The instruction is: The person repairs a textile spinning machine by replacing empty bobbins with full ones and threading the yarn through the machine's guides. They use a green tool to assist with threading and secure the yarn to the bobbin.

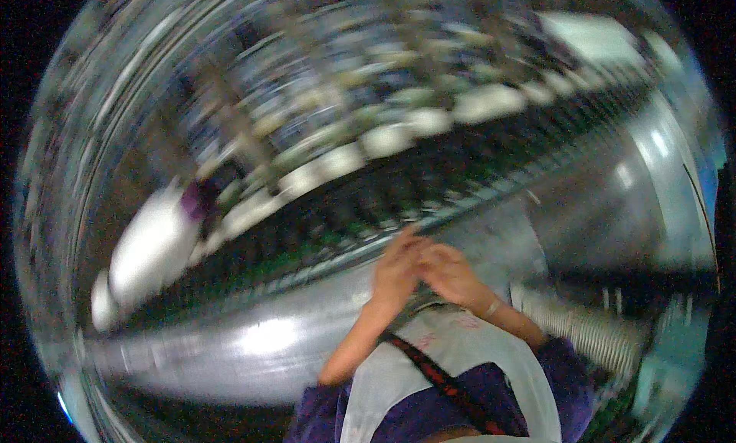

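Note:
My left hand and my right hand come together in front of my chest, fingers touching or overlapping. Motion smears the fingers, so I cannot make out whether anything small is between them. A thin pale band circles my right wrist. Just beyond the hands lies the near edge of a long machine bed with a dark, green-tinged row of fine parts. Below them is my white apron, crossed by a dark strap with red marks.
Smooth shiny metal curves along the machine's near side. Several blurred white rounded shapes line its far side. A large white shape with a purple patch stands at the left. A ribbed pale hose-like thing lies at my right.

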Motion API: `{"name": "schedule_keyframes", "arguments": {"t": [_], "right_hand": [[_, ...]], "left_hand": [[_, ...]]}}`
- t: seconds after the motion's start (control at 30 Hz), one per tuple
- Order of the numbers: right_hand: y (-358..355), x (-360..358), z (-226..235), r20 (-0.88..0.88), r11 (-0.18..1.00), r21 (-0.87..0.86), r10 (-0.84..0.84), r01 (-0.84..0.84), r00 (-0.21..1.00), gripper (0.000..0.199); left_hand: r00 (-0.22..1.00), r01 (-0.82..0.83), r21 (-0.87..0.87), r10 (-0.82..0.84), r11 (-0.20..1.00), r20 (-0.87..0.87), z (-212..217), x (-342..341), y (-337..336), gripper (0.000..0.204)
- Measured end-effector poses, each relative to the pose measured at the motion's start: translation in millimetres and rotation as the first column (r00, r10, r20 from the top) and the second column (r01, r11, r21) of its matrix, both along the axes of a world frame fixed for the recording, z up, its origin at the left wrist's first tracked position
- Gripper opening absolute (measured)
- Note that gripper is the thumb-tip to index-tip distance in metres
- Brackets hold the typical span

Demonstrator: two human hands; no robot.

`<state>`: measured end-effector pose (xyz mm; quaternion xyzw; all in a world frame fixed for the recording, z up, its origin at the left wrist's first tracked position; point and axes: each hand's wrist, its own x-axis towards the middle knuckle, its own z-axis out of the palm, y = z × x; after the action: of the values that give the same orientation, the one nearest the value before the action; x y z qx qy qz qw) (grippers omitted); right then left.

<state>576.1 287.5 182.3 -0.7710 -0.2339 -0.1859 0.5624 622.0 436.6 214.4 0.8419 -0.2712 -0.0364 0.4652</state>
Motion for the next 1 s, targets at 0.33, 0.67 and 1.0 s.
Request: {"name": "schedule_keyframes", "arguments": {"t": [0.33,0.67,1.0], "right_hand": [[-48.1,-54.7,-80.0,-0.327,0.258,0.945,0.714,0.201,0.619,0.03],[-245.4,-103.9,-238.9,-0.83,0.935,0.297,0.153,0.193,0.537,0.03],[-538.1,-206.6,-202.4,-0.87,0.575,0.265,-0.203,0.774,0.448,0.022]], "left_hand": [[0.887,0.461,-0.237,-0.452,0.855,0.096,-52.0,-17.0,-47.9,0.017],[0.3,0.839,-0.026,-0.502,0.544,-0.811,-221.0,-58.7,-156.6,0.041],[0.568,0.816,0.243,-0.806,0.524,-0.165,-39.7,-37.4,-390.7,0.045]]}}
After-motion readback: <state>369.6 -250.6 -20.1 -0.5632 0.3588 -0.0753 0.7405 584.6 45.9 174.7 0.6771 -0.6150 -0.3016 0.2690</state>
